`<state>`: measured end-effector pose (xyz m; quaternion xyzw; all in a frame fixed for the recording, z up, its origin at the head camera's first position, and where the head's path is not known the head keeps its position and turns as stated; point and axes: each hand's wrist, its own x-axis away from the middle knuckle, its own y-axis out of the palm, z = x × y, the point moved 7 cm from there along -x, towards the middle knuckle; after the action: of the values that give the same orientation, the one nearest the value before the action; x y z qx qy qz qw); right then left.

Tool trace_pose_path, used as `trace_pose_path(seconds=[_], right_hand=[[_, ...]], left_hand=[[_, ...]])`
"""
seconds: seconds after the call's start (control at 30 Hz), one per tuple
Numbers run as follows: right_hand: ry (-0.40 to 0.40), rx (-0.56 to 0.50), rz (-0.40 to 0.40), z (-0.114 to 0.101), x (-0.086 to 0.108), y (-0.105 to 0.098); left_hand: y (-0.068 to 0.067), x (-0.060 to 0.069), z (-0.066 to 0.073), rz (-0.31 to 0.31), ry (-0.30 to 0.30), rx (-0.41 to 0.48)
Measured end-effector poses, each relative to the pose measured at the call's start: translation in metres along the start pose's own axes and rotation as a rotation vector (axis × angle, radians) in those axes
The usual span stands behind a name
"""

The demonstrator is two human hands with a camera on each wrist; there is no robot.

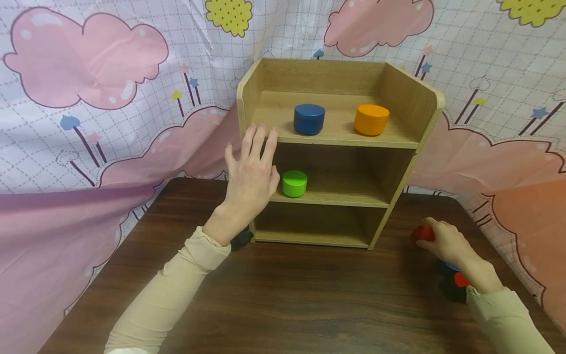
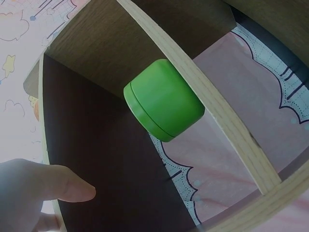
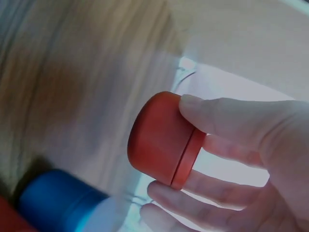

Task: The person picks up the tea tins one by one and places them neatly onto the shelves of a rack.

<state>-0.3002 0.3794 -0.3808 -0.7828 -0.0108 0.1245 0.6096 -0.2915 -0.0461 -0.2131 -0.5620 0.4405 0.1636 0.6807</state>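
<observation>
My left hand (image 1: 252,177), fingers straight and spread, is at the left front of a small wooden shelf (image 1: 336,141); its fingertips overlap the top board's front edge, and contact is hard to tell. Just right of its thumb, a round green tin (image 1: 294,184) stands on the middle board; the left wrist view shows the same green tin (image 2: 164,101) close up. Over the table's right side, my right hand (image 1: 448,243) grips a red tin (image 1: 422,235) between thumb and fingers. In the right wrist view this red tin (image 3: 161,140) is tilted, its lid seam visible.
A blue tin (image 1: 309,119) and an orange tin (image 1: 372,120) stand on the top board. Beneath my right wrist, another blue tin (image 3: 63,200) and a second red one (image 3: 12,217) are on the dark wooden table (image 1: 309,295). Patterned cloth (image 1: 132,147) hangs behind.
</observation>
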Motion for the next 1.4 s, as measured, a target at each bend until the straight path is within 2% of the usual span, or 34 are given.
trace_pose_path(seconds=[0.27, 0.43, 0.7, 1.2, 1.4], right_hand=[[-0.087, -0.031, 0.08, -0.041, 0.006, -0.024], [-0.122, -0.038, 0.093, -0.063, 0.008, -0.036], [-0.147, -0.014, 0.107, -0.089, 0.01, -0.052], [-0.351, -0.018, 0.212, -0.146, 0.016, -0.087], [-0.378, -0.061, 0.222, -0.167, 0.013, -0.097]], left_hand=[[0.0, 0.0, 0.001, 0.0, -0.002, -0.001], [0.001, 0.0, 0.0, -0.004, -0.007, -0.013], [0.003, 0.001, 0.0, -0.003, -0.001, -0.01], [-0.001, 0.0, 0.001, 0.022, 0.007, -0.02], [0.0, 0.0, 0.0, 0.015, 0.004, -0.02]])
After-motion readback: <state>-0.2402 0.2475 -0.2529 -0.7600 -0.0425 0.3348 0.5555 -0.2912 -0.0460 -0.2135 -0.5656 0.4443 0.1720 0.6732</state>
